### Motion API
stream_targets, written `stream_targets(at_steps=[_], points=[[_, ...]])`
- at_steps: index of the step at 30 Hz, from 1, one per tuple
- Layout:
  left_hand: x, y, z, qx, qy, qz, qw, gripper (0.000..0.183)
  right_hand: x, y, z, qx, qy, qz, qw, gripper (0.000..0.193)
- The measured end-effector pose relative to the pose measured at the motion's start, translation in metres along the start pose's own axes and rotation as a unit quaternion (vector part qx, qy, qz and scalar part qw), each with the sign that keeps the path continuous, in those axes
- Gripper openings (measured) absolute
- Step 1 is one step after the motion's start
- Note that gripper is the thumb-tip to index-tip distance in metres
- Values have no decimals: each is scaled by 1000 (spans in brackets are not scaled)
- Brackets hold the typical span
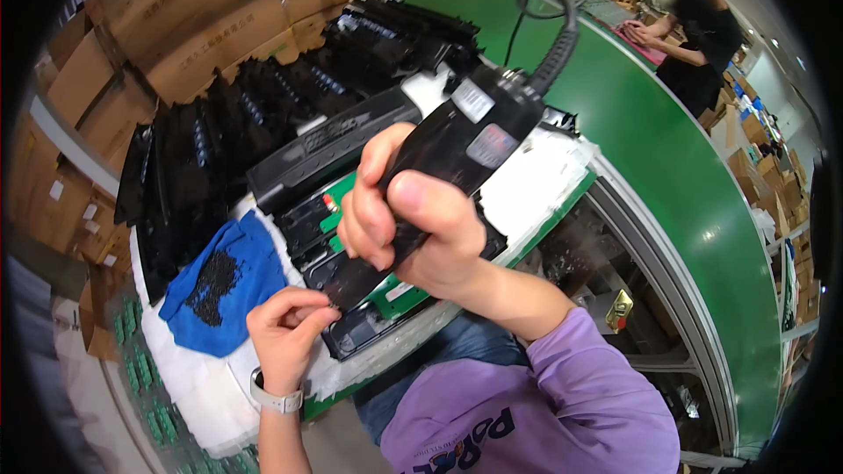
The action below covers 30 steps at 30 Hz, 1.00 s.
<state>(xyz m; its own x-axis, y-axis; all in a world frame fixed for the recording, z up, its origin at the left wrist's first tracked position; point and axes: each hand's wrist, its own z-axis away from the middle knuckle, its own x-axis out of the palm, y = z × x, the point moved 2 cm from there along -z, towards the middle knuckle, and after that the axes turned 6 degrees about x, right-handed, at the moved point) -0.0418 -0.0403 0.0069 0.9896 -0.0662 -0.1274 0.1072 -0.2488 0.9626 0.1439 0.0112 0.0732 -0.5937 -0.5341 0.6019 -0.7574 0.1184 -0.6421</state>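
While in the right hand (426,228), black tool (443,139) with two labels (472,100)

The electric screwdriver (439,158) is looking black and wearing a white sticker (472,101). Its cord (559,50) is looking black too. The tiny screws (212,293) are making a black patch on a bright blue cloth (255,250). The circuit board (345,190) is showing green with a red spot. The shirt (562,408) is looking purple with dark letters, the watch band (278,401) is looking white, the table (654,118) is shining green, and the cardboard boxes (189,17) are looking brown.
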Motion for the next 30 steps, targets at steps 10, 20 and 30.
stream_targets(at_steps=[10,20,30], points=[[-28,27,-14,129,-27,-217,967,45,-21,-40,15,85,-11,-18,996,18],[-113,-12,-9,49,106,-620,776,19,-28,-62,36,83,43,171,981,28],[-108,-13,-11,85,133,-625,764,11,-29,-58,34,70,56,209,974,29]])
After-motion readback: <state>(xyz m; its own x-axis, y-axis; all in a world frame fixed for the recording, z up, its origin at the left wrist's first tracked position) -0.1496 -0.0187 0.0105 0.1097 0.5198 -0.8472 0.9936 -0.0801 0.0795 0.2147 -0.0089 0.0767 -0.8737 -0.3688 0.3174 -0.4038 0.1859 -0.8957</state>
